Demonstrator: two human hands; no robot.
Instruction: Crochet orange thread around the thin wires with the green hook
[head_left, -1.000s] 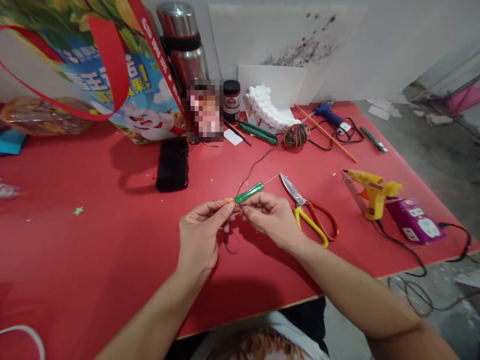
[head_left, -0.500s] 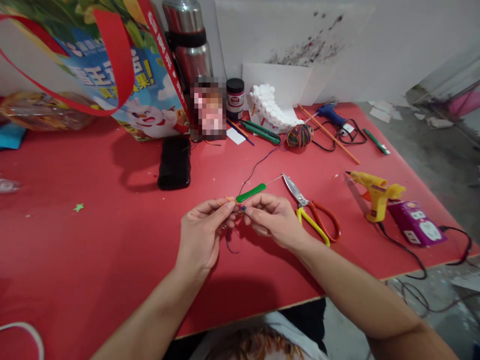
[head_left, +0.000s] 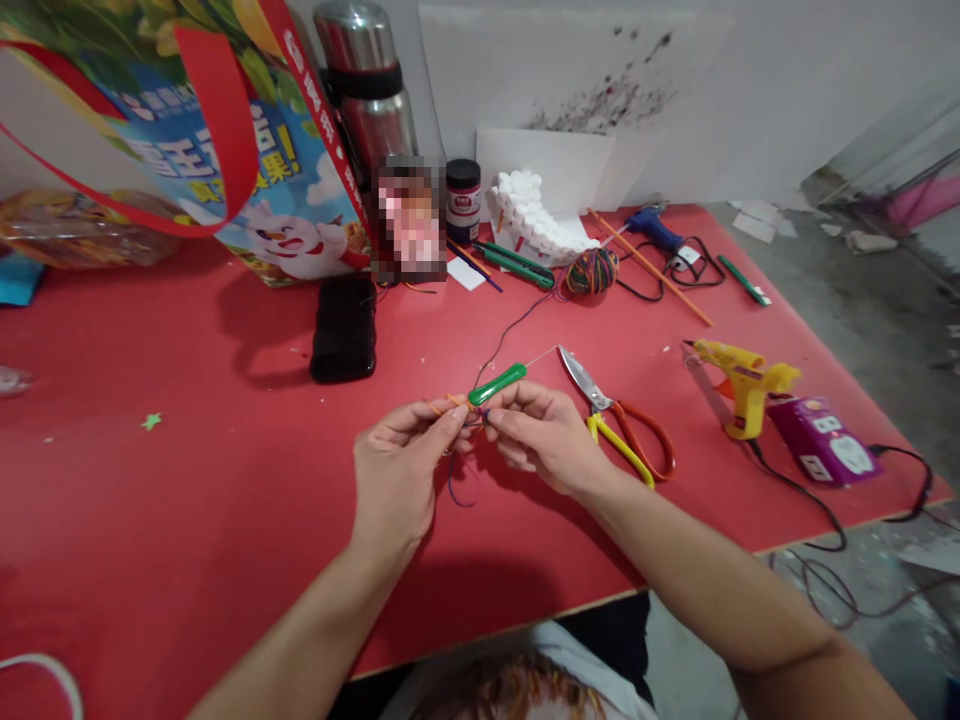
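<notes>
Close together over the red table (head_left: 247, 520), my two hands pinch a small piece of multicoloured yarn. My left hand (head_left: 401, 460) is closed on its left part, with orange strands at the fingertips. My right hand (head_left: 547, 435) pinches its right end. A green-handled hook (head_left: 497, 384) lies just beyond the fingertips, its thin metal shaft pointing right toward the scissors; what supports it is hidden. A dark strand runs from the hands back to the yarn ball (head_left: 592, 271). A loose yarn end curls below my left fingers.
Scissors (head_left: 600, 395) with red and yellow handles lie right of my right hand. Further right are a yellow glue gun (head_left: 750, 385) and a purple box (head_left: 823, 442). A black case (head_left: 343, 330), cutter (head_left: 514, 265), jar (head_left: 463, 202), flask (head_left: 371, 90) and large bag (head_left: 292, 225) stand or lie behind.
The whole view has shifted slightly, moving the scene a little to the left. Both hands keep their pinch on the yarn, with only slight finger movement.
</notes>
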